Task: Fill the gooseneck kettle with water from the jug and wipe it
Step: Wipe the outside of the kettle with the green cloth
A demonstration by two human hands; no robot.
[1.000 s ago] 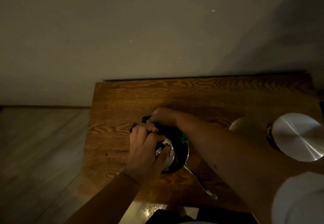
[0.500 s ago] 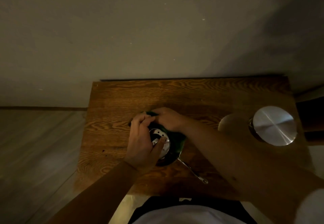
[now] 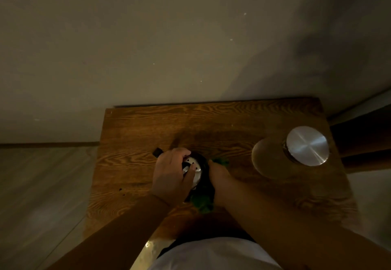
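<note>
Two hands: both on kettle, as I read it from head view.
Kettle (image 3: 195, 169): dark body, steel lid, upright on wood table (image 3: 135, 134), near front-centre; black handle end (image 3: 157, 152) pokes out far-left.
Left hand (image 3: 172, 174): clamped over lid and top, thumb across steel.
Right hand (image 3: 219, 175): closed on green cloth (image 3: 202, 203), pressed to kettle's right side.
Jug (image 3: 273, 156): clear, steel lid (image 3: 307, 145), stands well apart at right.
Step, my call: filling done, wiping underway.
Advice: keep left-hand clamp firm so kettle doesn't tip; run cloth round body w/ even pressure, then spout and base.
Unclear: spout hidden; light too dim to judge wet spots.
</note>
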